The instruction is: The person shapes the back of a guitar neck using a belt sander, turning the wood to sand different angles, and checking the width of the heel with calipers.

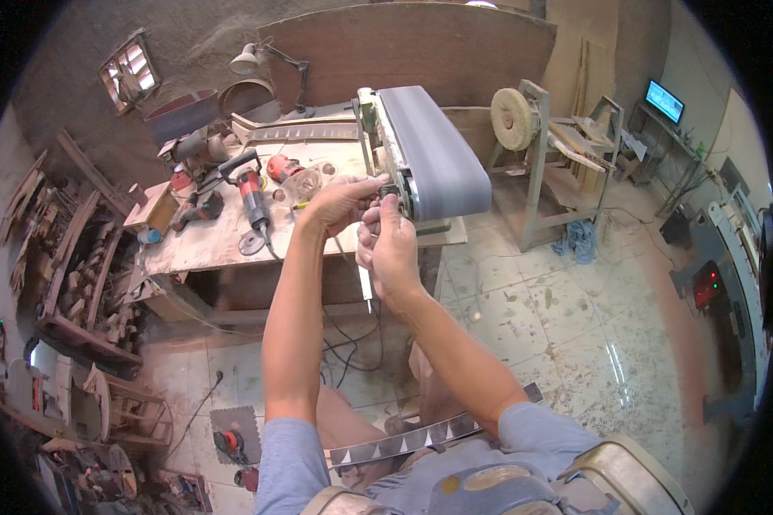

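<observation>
A belt sander [438, 154] with a wide grey belt stands on the right end of the wooden workbench [193, 253]. My left hand [343, 202] reaches to its near left end, fingers closed on a small dark fitting [388, 190] there. My right hand [386, 253] is just below and beside it, thumb up against the same fitting and fingers curled, partly hiding it. A pale narrow strip [366, 287] hangs down below my right hand; whether my fingers touch it I cannot tell.
An angle grinder [251, 193], a drill [199, 210] and a red tool [283, 169] lie on the bench. A wheel machine [517, 120] stands right of it. Wood scraps [77, 275] crowd the left. A patterned strip [429, 438] crosses near my body; cables [343, 360] lie on the floor.
</observation>
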`<move>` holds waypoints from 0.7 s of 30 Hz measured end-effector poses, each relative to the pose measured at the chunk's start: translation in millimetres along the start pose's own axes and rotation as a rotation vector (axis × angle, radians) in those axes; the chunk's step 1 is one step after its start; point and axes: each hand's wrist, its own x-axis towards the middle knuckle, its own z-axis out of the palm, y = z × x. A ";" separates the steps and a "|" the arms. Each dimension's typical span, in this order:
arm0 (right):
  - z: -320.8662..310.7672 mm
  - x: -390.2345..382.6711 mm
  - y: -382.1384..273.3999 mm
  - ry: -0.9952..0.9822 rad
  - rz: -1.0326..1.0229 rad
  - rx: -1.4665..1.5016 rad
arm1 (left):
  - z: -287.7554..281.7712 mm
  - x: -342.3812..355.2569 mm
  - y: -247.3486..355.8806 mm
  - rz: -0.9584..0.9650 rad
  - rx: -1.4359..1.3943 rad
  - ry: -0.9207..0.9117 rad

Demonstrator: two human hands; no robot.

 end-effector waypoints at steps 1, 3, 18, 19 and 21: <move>5.5 -0.6 -0.3 0.029 0.000 0.001 | -2.0 0.7 2.4 -0.041 -0.002 -0.010; 15.6 0.8 2.2 0.089 -0.012 0.017 | -10.7 4.9 3.4 -0.065 -0.044 -0.112; 29.9 21.4 15.1 0.152 -0.067 0.157 | -22.3 6.4 -11.8 0.084 -0.058 -0.137; 29.0 21.6 14.7 0.149 -0.066 0.140 | -21.2 5.3 -8.0 0.043 -0.082 -0.135; 27.9 20.7 13.9 0.144 -0.061 0.104 | -8.8 -2.2 4.9 -0.029 -0.042 -0.042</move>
